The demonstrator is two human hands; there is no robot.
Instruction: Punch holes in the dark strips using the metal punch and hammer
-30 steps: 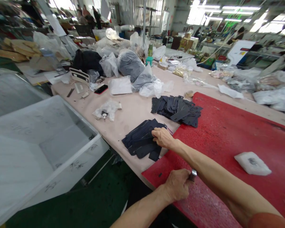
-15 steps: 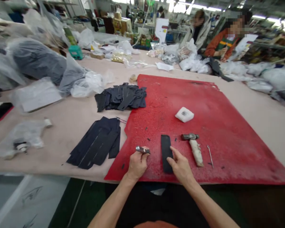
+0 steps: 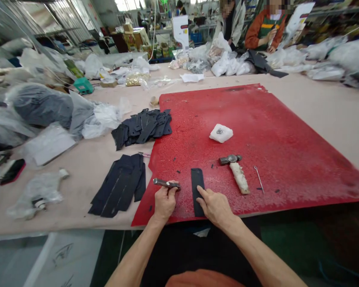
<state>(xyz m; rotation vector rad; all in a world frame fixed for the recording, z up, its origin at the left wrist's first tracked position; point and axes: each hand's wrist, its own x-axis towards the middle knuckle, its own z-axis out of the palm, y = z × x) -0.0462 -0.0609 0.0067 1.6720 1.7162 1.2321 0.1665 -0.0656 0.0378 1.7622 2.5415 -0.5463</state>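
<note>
My left hand (image 3: 165, 203) is closed around a metal hole punch (image 3: 166, 183), held almost level above the red sheet. The tool's bare end points left. In front of my right hand (image 3: 214, 203), a black strip (image 3: 196, 175) lies flat and roughly upright in view, with a small mark near its far end. My right index finger and thumb rest apart on the strip's right side. To the right of that hand lies a hammer (image 3: 238, 175) with a white-wrapped handle. Beyond the strip sits a white block (image 3: 221, 133) with small metallic bits on top.
Under the work is a red sheet (image 3: 275, 139). Left of it lie a stack of dark pieces (image 3: 116, 185) and a heap of black cut pieces (image 3: 148, 125). A thin metal rod (image 3: 259, 179) lies right of the hammer. Plastic bags (image 3: 44, 107) and two people stand across the table.
The view has shifted, so the table appears turned. My right index finger has moved from the strip's edge onto its top face. My left hand still holds the punch, now more to the left.
</note>
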